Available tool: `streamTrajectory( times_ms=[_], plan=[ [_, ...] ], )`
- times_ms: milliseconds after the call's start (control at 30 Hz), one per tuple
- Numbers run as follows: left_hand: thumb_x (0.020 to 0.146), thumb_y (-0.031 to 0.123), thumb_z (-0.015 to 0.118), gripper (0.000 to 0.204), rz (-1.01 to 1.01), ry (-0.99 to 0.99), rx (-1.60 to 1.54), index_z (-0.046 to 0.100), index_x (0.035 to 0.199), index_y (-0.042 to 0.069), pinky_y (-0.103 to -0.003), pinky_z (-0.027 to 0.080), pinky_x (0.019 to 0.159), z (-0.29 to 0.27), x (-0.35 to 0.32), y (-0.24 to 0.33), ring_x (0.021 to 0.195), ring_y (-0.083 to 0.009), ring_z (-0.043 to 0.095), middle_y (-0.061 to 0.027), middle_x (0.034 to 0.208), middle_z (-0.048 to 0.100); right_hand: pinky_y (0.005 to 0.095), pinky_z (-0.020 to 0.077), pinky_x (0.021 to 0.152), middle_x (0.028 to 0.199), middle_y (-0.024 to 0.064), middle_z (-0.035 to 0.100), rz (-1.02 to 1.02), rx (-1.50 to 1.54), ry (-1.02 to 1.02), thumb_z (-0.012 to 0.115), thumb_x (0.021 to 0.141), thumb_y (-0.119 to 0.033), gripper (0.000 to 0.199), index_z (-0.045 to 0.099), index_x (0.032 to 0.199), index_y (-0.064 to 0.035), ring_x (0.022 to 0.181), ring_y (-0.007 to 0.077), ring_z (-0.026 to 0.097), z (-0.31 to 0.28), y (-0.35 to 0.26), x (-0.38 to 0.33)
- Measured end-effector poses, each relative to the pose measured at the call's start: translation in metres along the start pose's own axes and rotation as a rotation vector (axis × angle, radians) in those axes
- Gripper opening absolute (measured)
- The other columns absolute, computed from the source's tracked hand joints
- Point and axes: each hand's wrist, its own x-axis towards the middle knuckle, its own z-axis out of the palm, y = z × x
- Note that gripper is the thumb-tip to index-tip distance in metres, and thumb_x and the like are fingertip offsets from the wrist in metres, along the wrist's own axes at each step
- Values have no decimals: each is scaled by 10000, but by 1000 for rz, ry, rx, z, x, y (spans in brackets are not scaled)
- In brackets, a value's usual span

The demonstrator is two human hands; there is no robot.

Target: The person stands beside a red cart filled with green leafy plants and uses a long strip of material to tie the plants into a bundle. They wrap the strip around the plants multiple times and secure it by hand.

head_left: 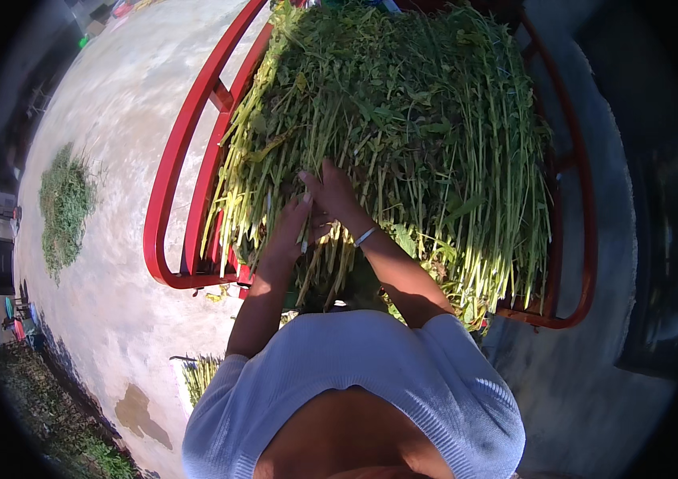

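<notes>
A thick layer of cut leafy green stalks (403,104) lies on a red metal-framed cart, its pale cut ends toward me. At the near left part of the pile, my left hand (289,223) closes round a thin stalk (308,217), its thumb pointing up. Just beside it, slightly farther away and to the right, my right hand (334,195) is closed on the same stalk, thumb and forefinger uppermost. How many stalks are between the fingers is hard to make out. A silvery bracelet (365,236) circles my right wrist.
Red rails (187,152) flank the pile on the left, with another red rail (582,184) on the right. A heap of greenery (65,209) lies on the concrete floor (135,120) at left. A bundle of stalks (200,375) sits on the floor near my left elbow.
</notes>
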Motion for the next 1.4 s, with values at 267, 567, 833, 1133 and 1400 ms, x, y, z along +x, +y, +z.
streamTrajectory(
  times_ms=[267, 567, 833, 1133, 1400],
  plan=[
    [857, 67, 562, 150, 23, -154, 200, 504, 995, 72, -211, 330, 419, -101, 33, 28, 521, -72, 435, -26, 764, 546, 466, 462, 712, 980, 227, 562, 117, -388, 307, 737, 689, -330, 597, 469, 1079, 34, 884, 390, 564, -7, 76, -53],
    [786, 54, 596, 534, 742, 172, 1371, 416, 1288, 58, -422, 418, 902, -67, 24, -27, 1107, -397, 471, -211, 1206, 485, 401, 477, 612, 751, 142, 630, 401, 74, 209, 661, 720, -176, 258, 603, 913, -17, 694, 282, 617, -22, 115, -24],
    [696, 30, 572, 217, 1280, 131, 1583, 564, 913, 23, -406, 462, 784, -15, 5, -27, 898, -326, 529, -153, 983, 552, 275, 435, 533, 754, 37, 621, 363, 994, 168, 572, 829, -91, 130, 596, 935, -19, 633, 100, 577, -81, 97, -48],
    [760, 104, 558, 226, 865, 236, 2028, 552, 967, 13, -404, 474, 761, 28, 25, -27, 988, -310, 522, -153, 1083, 521, 263, 468, 540, 789, 65, 633, 442, 1103, 141, 541, 888, -158, 162, 590, 956, -19, 642, 136, 606, -92, 91, -60],
    [750, 107, 556, 111, 821, 282, 2218, 602, 748, 6, -398, 453, 726, 7, 82, -39, 937, -288, 484, -113, 927, 481, 283, 518, 670, 902, 96, 638, 489, 1279, -2, 543, 899, -174, 187, 577, 991, -15, 826, 165, 630, -81, 112, -68]
  ],
)
